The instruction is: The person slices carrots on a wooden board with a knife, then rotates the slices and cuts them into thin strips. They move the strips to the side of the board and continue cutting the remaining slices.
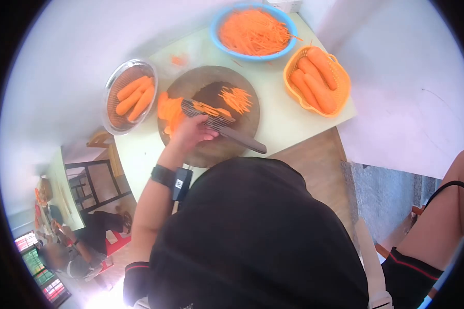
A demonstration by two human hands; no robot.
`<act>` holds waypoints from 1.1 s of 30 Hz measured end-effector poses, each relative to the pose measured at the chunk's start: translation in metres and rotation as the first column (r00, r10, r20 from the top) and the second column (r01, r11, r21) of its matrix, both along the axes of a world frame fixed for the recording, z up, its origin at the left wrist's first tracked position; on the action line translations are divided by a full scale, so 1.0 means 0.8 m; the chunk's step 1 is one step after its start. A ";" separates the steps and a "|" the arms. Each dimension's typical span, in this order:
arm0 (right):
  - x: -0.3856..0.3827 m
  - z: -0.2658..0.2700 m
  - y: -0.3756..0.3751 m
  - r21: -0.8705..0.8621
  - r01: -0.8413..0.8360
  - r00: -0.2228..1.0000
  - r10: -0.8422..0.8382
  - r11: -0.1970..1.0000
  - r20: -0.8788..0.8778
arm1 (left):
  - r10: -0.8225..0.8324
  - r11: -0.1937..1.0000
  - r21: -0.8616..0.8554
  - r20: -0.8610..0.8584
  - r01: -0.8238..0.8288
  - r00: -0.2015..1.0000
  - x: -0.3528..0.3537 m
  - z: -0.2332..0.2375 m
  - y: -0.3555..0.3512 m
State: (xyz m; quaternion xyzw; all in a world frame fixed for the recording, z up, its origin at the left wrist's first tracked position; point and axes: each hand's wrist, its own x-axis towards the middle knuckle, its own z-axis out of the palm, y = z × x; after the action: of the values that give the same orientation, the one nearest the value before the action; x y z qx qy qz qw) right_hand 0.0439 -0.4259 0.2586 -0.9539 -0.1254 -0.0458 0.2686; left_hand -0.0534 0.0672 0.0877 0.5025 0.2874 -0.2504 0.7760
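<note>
My left hand [189, 133] rests on a round wooden cutting board [242, 129], with a black watch on the wrist. Its curled fingers press on a stack of carrot slices [169, 110] at the board's left side. A cleaver [211, 117] lies across the board right beside the hand, its dark handle [245, 140] pointing to the lower right with no hand on it. A small pile of carrot shreds [236, 99] lies past the blade. My right arm [448, 206] reaches off the right edge and its hand is out of view.
A blue bowl [219, 44] full of carrot shreds stands at the back. An orange basket [343, 92] of whole peeled carrots is on the right and a metal strainer [111, 121] with carrots on the left. Another person sits at lower left.
</note>
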 end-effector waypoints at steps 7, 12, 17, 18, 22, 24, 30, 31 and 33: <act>0.003 -0.006 -0.001 0.004 0.018 1.000 -0.018 1.000 -0.004 | 0.002 1.000 0.008 -0.038 -0.002 0.999 0.004 -0.006 -0.003; 0.004 -0.009 0.001 0.014 0.022 1.000 -0.022 1.000 -0.006 | 0.008 0.998 -0.062 -0.046 -0.011 0.999 0.014 -0.008 0.002; 0.001 -0.013 0.000 0.009 0.026 1.000 -0.025 1.000 -0.009 | 0.008 1.000 -0.027 -0.004 -0.008 1.000 0.014 -0.009 0.004; 0.000 -0.013 -0.001 0.015 0.028 1.000 -0.027 0.999 -0.010 | 0.012 0.999 -0.040 0.016 -0.012 1.000 0.010 -0.010 0.004; 0.003 -0.013 -0.004 0.019 0.040 0.999 -0.040 0.999 0.002 | -0.038 0.999 -0.007 0.037 0.038 0.999 0.023 -0.003 0.005; 0.000 -0.015 -0.003 0.018 0.040 0.999 -0.040 0.999 0.006 | -0.005 1.000 -0.010 -0.004 0.005 1.000 0.013 -0.002 0.001; -0.001 -0.018 0.000 0.023 0.037 0.999 -0.038 0.999 0.020 | -0.016 0.999 0.029 -0.052 0.018 0.999 0.016 -0.007 -0.002; 0.000 -0.019 -0.002 0.016 0.036 0.999 -0.036 0.999 0.022 | -0.021 0.999 0.025 -0.040 0.022 0.999 0.013 -0.008 -0.002; -0.001 -0.020 -0.004 0.012 0.035 0.999 -0.035 0.999 0.018 | -0.019 1.000 0.011 -0.050 0.019 0.999 0.011 -0.010 -0.001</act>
State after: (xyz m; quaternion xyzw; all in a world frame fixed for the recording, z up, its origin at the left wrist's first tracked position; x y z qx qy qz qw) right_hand 0.0428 -0.4293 0.2426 -0.9540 -0.1109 -0.0601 0.2720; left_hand -0.0448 0.0662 0.0794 0.5033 0.3035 -0.2686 0.7631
